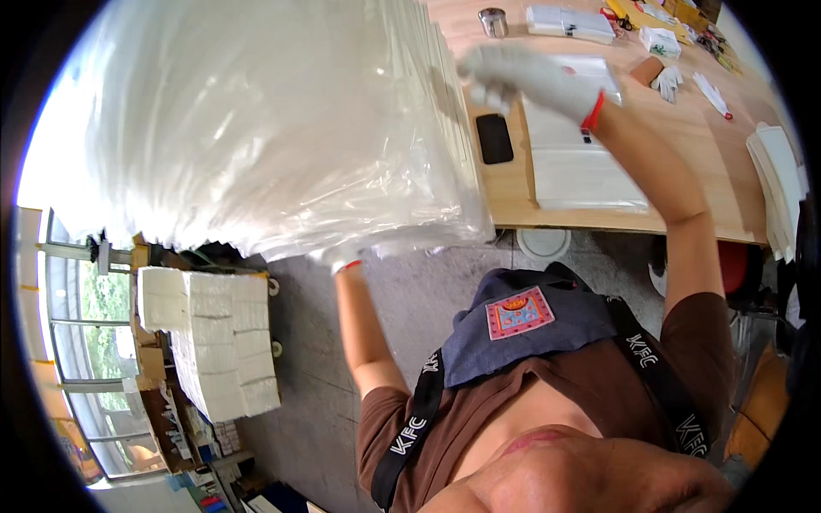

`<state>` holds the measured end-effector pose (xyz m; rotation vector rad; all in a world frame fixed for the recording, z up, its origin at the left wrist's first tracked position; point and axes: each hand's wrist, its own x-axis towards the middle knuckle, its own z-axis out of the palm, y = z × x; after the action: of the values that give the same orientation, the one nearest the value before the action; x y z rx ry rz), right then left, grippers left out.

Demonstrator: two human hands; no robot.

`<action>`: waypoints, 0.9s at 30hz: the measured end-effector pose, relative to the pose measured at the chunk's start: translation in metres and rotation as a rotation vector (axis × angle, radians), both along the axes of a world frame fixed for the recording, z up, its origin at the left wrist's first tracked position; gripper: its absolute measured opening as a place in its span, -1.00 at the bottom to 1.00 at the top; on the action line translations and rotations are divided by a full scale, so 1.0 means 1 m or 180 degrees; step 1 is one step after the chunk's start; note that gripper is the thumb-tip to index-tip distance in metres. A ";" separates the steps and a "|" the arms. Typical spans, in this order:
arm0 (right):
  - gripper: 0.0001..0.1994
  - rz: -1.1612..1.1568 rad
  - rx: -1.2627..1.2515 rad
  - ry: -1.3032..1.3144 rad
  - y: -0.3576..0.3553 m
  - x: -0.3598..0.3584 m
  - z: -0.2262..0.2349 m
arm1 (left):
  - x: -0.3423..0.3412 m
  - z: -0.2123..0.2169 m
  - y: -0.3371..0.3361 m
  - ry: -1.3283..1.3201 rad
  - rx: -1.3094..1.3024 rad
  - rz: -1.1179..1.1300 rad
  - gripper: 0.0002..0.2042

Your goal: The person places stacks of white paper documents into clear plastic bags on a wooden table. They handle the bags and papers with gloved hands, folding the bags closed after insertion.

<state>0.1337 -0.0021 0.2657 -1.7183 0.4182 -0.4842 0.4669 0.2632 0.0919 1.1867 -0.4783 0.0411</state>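
Observation:
A tall stack of white sheets in clear plastic wrap (282, 137) fills the upper left and middle, standing at the table's left end. My left hand (336, 256), in a white glove with a red cuff, reaches under the near lower edge of the wrap; its fingers are hidden there. Just right of the stack, my right hand (522, 79), gloved the same way, is raised above the table. Its fingers are loosely bent and apart, slightly blurred, with nothing seen in them. A flat pile of clear plastic bags (581, 175) lies below that hand, beside a black phone (494, 139).
On the wooden table (684, 171) are a metal cup (493, 22), a packet of bags (570, 23), a tissue pack (660, 42) and spare gloves (667, 84). White wrapped blocks (224, 333) stand on a wheeled cart at left. A white bucket (544, 244) sits under the table.

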 end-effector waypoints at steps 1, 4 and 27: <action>-0.62 -0.0084 0.0442 0.0221 -0.003 0.003 -0.048 | -0.060 0.009 -0.027 0.0950 0.0000 -0.0236 -0.56; -0.57 0.0411 -0.0364 0.1711 0.012 0.027 -0.174 | -0.073 -0.072 -0.059 0.1638 0.0403 -0.0219 -0.60; -0.69 -0.1223 0.0999 0.0528 0.153 0.053 -0.377 | -0.020 -0.174 -0.020 0.1343 0.0566 -0.0640 -0.67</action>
<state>0.1869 0.1512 -0.1115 -1.3796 0.9057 -0.5205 0.4471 0.2431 -0.0820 1.2739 -0.2282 -0.4250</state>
